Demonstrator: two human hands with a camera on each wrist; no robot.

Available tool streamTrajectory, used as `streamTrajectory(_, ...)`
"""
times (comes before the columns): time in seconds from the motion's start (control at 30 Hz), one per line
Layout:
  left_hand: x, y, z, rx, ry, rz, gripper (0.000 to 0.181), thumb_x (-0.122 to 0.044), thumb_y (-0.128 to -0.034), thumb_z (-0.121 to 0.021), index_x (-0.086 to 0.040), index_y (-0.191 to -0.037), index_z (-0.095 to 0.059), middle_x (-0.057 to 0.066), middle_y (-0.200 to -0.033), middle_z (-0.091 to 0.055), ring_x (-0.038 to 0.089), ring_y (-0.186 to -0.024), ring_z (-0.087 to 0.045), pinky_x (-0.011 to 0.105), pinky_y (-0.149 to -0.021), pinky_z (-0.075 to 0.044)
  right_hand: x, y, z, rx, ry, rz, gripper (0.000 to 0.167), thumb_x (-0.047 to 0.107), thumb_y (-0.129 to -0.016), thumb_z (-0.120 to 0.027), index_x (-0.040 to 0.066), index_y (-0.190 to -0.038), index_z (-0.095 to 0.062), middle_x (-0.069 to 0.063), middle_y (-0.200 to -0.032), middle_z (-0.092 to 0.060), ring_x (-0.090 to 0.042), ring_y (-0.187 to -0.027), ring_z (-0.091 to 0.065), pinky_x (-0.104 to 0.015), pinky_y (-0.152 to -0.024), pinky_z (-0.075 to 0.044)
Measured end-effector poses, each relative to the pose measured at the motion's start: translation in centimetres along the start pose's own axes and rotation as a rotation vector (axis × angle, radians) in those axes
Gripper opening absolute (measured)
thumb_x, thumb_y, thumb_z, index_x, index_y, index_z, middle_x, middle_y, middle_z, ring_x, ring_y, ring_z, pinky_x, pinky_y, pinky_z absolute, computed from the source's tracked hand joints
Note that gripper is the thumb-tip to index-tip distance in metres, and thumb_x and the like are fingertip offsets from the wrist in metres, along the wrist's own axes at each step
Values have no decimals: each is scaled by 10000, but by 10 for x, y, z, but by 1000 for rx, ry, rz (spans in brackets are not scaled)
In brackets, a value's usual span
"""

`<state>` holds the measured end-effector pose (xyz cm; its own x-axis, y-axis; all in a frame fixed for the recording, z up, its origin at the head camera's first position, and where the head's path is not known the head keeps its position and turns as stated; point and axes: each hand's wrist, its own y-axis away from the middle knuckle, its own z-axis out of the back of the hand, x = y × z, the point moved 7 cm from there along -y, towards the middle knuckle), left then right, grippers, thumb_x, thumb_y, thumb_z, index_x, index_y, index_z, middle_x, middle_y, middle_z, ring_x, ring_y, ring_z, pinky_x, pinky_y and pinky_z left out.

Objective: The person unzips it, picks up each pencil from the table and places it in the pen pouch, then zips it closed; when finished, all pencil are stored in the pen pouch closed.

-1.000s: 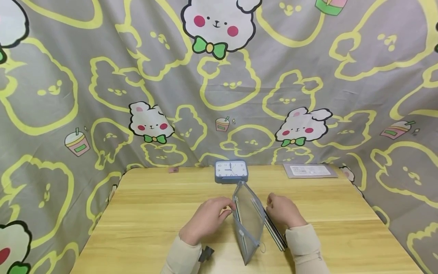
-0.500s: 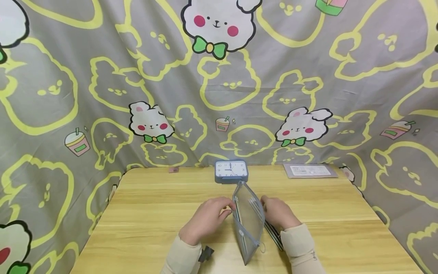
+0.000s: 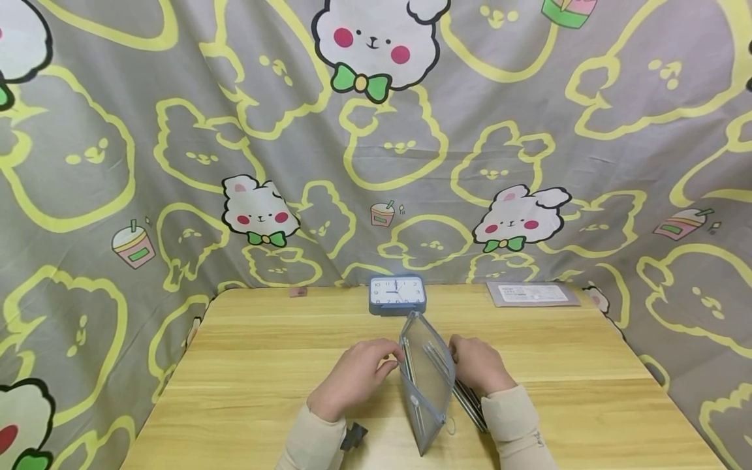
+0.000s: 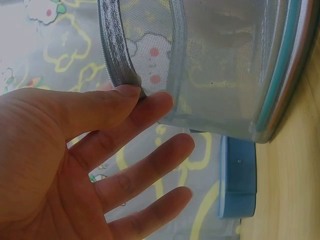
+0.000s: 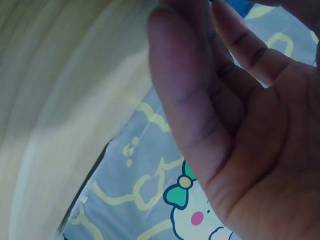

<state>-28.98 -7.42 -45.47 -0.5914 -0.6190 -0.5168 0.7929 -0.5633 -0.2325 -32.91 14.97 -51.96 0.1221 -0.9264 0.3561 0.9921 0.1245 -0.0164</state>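
A grey mesh zip pouch [image 3: 420,391] stands upright with its mouth spread, just in front of the blue clock. Several slim sticks, looking like pencils or pens [image 3: 410,362], lean inside it. My left hand [image 3: 358,375] pinches the pouch's left zip edge between thumb and forefinger, the other fingers spread in the left wrist view. On the opposite side my right hand [image 3: 482,365] holds the right rim with curled fingers; its fingertips are partly hidden. Beneath that hand, beside the pouch, lie several more dark and light sticks [image 3: 470,406].
A blue alarm clock [image 3: 397,295] stands behind the pouch. At the back right lies a flat grey packet with a white label [image 3: 531,294], and at the back left a small brownish tag [image 3: 298,292]. A dark small object [image 3: 354,436] sits by the left sleeve. Patterned cloth [image 3: 405,163] hangs behind.
My right hand has come in leftward from beside the pouch to its right rim. The sticks inside that side show further inward. The left hand has stayed put.
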Motion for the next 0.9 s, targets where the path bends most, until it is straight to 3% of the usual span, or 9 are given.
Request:
streamTrajectory(0.5,1,0,-2,4,4,16,110,-117,-1028,-697,-186,-1088,-758,-49,-1182,-773,192,-1115,-744,351,-909,-608,-1,13,59,-132,-199,8,128,89,-863,-724,96,-960,-639,12,-791,-686,-127,-657,-580,-327,-592,-474)
streamTrajectory(0.9,0,0,-1,2,2,9,119,-105,-1023,-700,-197,-1073,-755,-57,-1178,-772,195,-1109,-746,343,-897,-608,-1,19,73,-132,-303,-48,135,98,-867,-669,113,-1000,-647,-26,-867,-715,-124,-591,-601,-303,-545,-461)
